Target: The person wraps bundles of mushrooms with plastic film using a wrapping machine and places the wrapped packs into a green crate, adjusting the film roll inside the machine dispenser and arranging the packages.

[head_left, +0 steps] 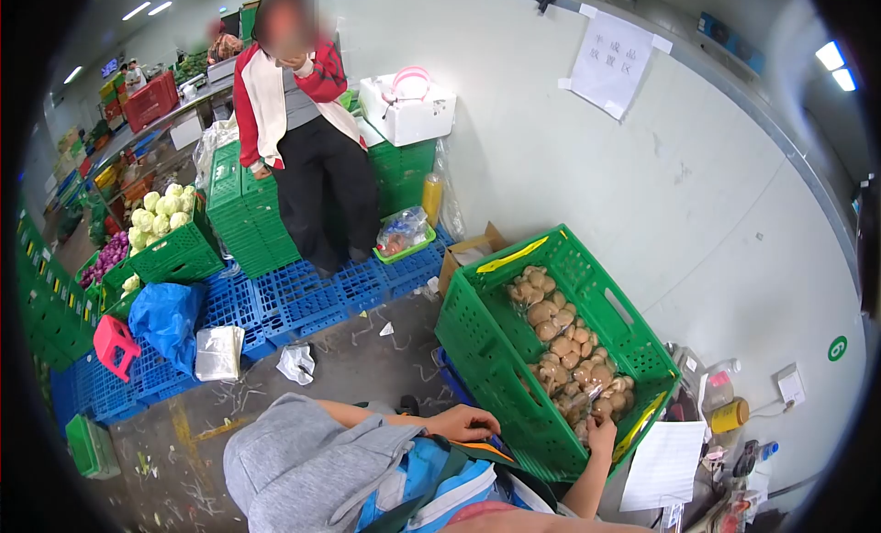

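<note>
Brown mushrooms in clear plastic bags [571,354] lie in a row inside a large green crate [486,349]. My right hand [601,438] reaches over the crate's near end, its fingers closed at the edge of the nearest mushroom bag. Just outside the crate's left near corner is my left hand [463,423], fingers curled down by an orange-edged dark pouch [486,449] at my waist. What those fingers hold, if anything, is hidden. A grey cloth or sleeve [312,460] covers my left arm up to the forearm.
A person [307,120] in a red and white jacket stands by stacked green crates [248,212]. Blue pallets [303,294] line the floor, with a blue bag [165,317] and red stool [115,347]. Right of my crate are a paper sheet [665,464] and jars [730,416].
</note>
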Available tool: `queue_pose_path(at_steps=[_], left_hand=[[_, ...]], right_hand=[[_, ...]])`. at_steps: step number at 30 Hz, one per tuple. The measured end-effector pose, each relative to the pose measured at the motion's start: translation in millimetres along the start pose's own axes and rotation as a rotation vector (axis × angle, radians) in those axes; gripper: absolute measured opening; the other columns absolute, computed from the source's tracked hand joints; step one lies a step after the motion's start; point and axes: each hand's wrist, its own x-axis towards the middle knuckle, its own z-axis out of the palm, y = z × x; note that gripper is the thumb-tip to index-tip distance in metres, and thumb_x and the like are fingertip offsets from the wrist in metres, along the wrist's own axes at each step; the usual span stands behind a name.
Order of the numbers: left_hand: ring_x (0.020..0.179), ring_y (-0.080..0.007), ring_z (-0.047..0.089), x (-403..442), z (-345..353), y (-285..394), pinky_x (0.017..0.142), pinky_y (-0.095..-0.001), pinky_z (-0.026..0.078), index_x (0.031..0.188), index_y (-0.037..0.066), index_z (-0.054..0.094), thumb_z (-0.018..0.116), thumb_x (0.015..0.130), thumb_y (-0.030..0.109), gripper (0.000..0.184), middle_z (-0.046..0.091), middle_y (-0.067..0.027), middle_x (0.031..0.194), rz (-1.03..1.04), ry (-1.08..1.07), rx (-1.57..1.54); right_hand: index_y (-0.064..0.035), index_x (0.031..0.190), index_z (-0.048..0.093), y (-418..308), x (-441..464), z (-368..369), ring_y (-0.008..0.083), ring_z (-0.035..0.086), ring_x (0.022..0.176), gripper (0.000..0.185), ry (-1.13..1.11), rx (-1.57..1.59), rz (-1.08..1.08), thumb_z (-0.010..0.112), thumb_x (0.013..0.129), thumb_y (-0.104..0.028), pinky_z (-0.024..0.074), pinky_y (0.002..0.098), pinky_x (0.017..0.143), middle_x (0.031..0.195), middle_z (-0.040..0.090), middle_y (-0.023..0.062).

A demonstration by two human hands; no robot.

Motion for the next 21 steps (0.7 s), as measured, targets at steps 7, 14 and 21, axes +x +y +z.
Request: queue_pose_path(at_steps=[7,14,21], left_hand=[[0.084,-0.0126,0.060,7.3,-8.6,1.2,0.075,-0.0268,0.048,0.103,0.003,0.059,0.055,0.086,0.011,0.018,0.063,-0.0062,0.091,0.043,-0.027,0.003],[0.082,-0.0131,0.061,23.2,-11.6,-4.8,0.072,-0.0261,0.048,0.100,0.004,0.059,0.055,0.084,0.005,0.017,0.063,-0.0058,0.090,0.116,-0.210,-0.011],[0.082,-0.0189,0.060,50.8,10.6,-17.3,0.072,-0.0291,0.047,0.098,0.006,0.060,0.052,0.078,-0.001,0.023,0.061,-0.0072,0.089,0.152,-0.599,-0.016]], right_hand=[[0.0048,0.095,0.061,-6.3,0.2,-3.5,0.0178,0.062,0.065,0.019,0.000,-0.064,0.039,0.061,0.079,-0.006,0.0489,0.0300,0.061,0.075,0.065,0.0149],[0.0024,0.091,0.059,-44.2,-3.4,-17.9,0.0225,0.060,0.071,0.011,0.453,0.052,-0.083,0.055,0.081,-0.002,0.0475,0.0315,0.067,0.080,0.063,0.0130],[0.0012,0.086,0.056,-94.6,-111.0,-8.0,0.0183,0.057,0.078,0.009,0.819,0.159,-0.149,0.048,0.083,0.003,0.0462,0.0296,0.074,0.087,0.058,0.0103]])
